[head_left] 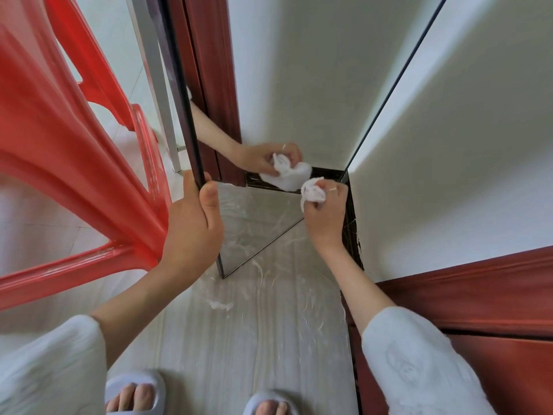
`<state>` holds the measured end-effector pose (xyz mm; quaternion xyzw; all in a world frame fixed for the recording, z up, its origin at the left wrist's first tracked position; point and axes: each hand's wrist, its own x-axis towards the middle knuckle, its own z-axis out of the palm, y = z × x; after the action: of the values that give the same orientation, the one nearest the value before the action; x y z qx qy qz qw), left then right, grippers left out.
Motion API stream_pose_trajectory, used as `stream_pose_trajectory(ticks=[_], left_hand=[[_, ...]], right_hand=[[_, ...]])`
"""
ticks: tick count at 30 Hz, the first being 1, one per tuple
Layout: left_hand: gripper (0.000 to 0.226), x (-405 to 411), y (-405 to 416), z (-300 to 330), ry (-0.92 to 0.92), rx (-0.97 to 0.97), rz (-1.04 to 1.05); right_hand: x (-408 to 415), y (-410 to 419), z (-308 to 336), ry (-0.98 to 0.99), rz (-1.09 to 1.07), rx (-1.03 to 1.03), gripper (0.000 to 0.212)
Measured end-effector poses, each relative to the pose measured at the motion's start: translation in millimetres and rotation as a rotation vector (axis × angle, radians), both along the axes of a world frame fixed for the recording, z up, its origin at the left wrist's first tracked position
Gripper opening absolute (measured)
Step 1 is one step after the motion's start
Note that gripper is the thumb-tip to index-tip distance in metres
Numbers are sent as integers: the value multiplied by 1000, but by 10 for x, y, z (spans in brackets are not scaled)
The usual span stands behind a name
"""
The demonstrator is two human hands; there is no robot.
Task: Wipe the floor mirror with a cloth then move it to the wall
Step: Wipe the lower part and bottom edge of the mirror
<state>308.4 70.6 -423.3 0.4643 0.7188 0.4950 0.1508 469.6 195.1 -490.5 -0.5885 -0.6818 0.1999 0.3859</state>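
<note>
The floor mirror (299, 85) stands upright on the pale floor, its dark thin frame running up the left and right sides. My left hand (194, 226) grips the mirror's left edge, thumb on the glass. My right hand (324, 217) holds a crumpled white cloth (312, 191) pressed against the lower right part of the glass. The glass reflects that hand, the cloth, a white wall and a red-brown door frame.
A red plastic chair (74, 175) stands close on the left, beside the mirror. White wall (463, 160) and a red-brown wooden door frame (478, 295) are on the right. White smears mark the floor (254, 310) by the mirror's base. My slippered feet are at the bottom.
</note>
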Motion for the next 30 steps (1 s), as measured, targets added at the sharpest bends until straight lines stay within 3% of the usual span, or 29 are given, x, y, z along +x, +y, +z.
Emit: stream_pose_trajectory(ticks=[6,12,14,19,23,26,30], left_hand=[[36,-22,10,-10,-13,-11,-13],[29,-28,15,1,-1,-15,-10],[34,-36,8,-1,-12,-15,-26],[26,-30,8,4,-4,-4,-43],[24,-41,-6,3,8,4,-55],[29,-37,2,5,-12,-7,-48],[40,-43,4,1,-17,-12,-40]], right_hand=[[-300,-169,-248,47,-5,-74,22],[-144,-721,-594,-185,464,-439,22],[-36,-640,-581,-186,332,-381,33],[206,132,-463,-39,2,-318,36],[177,622,-366,50,-173,-312,21],[-26,487,-338,76,-213,-366,26],[-219,-162,-587,-13,-66,-510,28]])
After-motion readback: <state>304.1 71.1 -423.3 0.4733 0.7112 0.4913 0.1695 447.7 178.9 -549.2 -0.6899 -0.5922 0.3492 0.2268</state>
